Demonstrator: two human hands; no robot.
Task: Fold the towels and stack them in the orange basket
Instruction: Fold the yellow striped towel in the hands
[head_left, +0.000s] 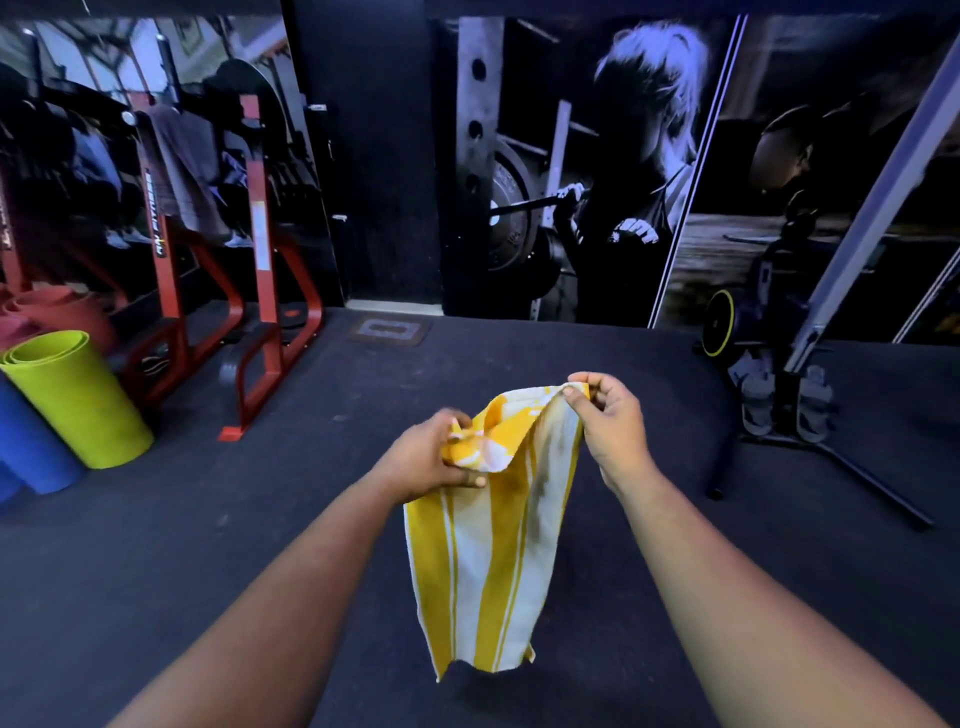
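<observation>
A yellow-and-white striped towel (488, 561) hangs in the air in front of me, above the dark floor. My left hand (426, 454) grips a bunched part of its upper edge. My right hand (605, 421) pinches the other top corner between thumb and fingers, slightly higher and farther away. The cloth droops between the two hands and its lower end hangs free. No orange basket is in view.
Rolled mats, green (78, 400) and blue (31, 447), lie on the floor at the left. A red metal rack (260, 291) stands behind them. A black exercise machine (789, 395) with long floor legs stands at the right. A wall mural fills the back.
</observation>
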